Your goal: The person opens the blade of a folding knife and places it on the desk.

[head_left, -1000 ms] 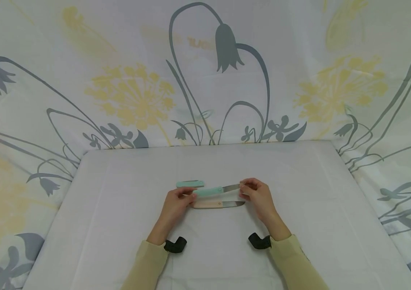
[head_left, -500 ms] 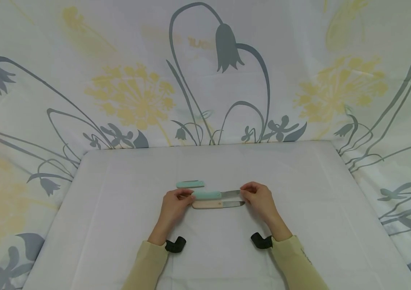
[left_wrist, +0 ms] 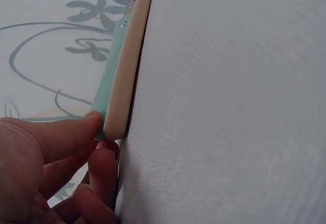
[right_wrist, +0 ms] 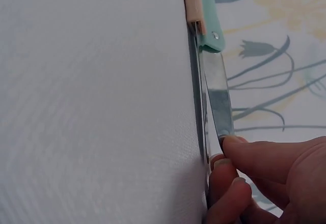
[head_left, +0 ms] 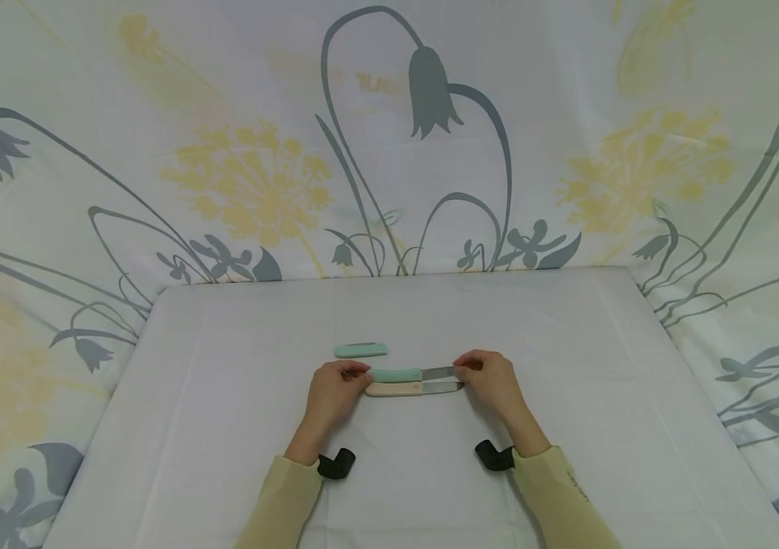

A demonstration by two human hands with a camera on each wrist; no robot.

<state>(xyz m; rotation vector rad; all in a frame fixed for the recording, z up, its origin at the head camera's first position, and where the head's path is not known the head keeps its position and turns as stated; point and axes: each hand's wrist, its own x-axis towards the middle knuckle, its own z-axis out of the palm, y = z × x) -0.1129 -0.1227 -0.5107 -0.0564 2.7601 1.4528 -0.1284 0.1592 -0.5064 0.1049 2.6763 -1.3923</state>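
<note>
Pocketknife (head_left: 410, 375), mint-handled, unfolded, is pinched at its handle (head_left: 394, 376) end by left hand (head_left: 334, 390) and near blade (head_left: 438, 373) tip by right hand (head_left: 494, 383), just beyond beige pocketknife (head_left: 394, 390). Likely light, rigid, slick-bladed; best gripped by handle, edge avoided.

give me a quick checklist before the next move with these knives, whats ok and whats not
1. Left hand on the handle: ok, it pinches the butt end of the open mint knife.
2. Right hand clear of the blade: not ok, it pinches the tip.
3. Blades facing the same way: ok, this one and that of the peach knife both point toward the right hand.
4. Handles of these two apart: cannot tell, they lie close side by side.
5. Folded mint knife out of the way: ok, it lies beyond the other two, untouched.
6. Open mint knife resting fully on the table: cannot tell.
</note>
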